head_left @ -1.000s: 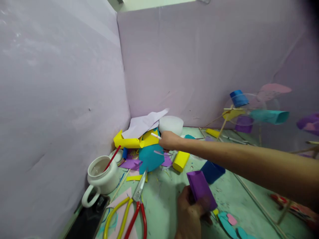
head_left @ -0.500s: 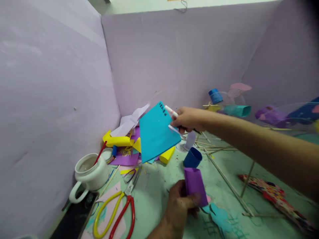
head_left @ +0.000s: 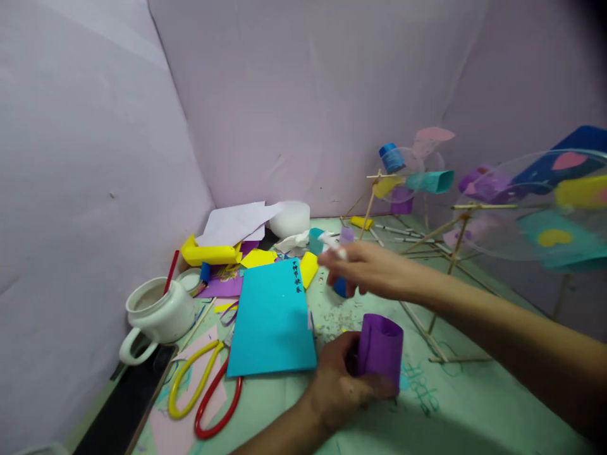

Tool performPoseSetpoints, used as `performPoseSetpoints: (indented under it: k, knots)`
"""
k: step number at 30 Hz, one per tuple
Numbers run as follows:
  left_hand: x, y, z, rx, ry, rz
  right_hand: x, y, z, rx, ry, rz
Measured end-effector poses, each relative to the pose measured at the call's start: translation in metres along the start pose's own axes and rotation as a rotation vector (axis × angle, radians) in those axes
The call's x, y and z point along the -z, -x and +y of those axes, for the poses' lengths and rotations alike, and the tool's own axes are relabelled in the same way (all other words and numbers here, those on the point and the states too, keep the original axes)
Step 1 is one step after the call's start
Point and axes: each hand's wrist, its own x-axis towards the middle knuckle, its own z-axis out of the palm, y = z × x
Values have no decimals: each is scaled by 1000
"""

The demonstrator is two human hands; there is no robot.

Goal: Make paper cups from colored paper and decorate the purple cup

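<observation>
My left hand (head_left: 334, 382) is closed around a rolled purple paper tube (head_left: 380, 354), its open end facing up. My right hand (head_left: 355, 268) reaches across above the table, fingers bent and partly smeared by motion. A white marker (head_left: 333, 243) shows blurred at its fingertips. Just beneath those fingers a dark blue paper tube (head_left: 340, 287) is partly hidden. Left of both hands lies a bright blue card (head_left: 272, 322) with black handwriting along its upper right edge. It covers part of the scissors (head_left: 227, 404), whose yellow and red handles show.
A white mug (head_left: 161, 313) with a red stick stands at left, near a dark phone-like slab (head_left: 126, 404). Yellow paper (head_left: 211, 254) and white sheets (head_left: 232, 222) are piled behind. At right, stick frames (head_left: 453, 253) carry clear discs with coloured paper pieces.
The blue card has left my right hand and come down onto the table over the scissors. My right hand has moved lower. The purple tube is turned more upright in my left hand.
</observation>
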Motion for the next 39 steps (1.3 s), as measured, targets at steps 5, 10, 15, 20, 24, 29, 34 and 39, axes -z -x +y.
performPoseSetpoints:
  k: [5, 10, 15, 20, 24, 29, 34, 39]
  knots:
    - [-3, 1, 1, -57, -27, -26, 30, 55, 39, 28, -481, 575]
    - [-2, -12, -3, -153, -13, -3, 5, 67, 87, 33, -968, 769]
    - [3, -27, 0, -197, -47, 26, -25, 57, 105, 187, -945, 807]
    - [10, -34, 8, -240, -54, 92, -41, 60, 108, 115, -661, 754]
    - [10, -27, 13, -261, -52, 67, -55, 58, 113, 205, -598, 723]
    - [9, -19, 9, -254, -45, -1, -67, 54, 112, 308, -634, 526]
    - [14, -21, 5, -257, -47, -9, -74, 54, 107, 325, -648, 452]
    - [13, -21, 6, -255, -40, -35, -74, 56, 106, 298, -672, 406]
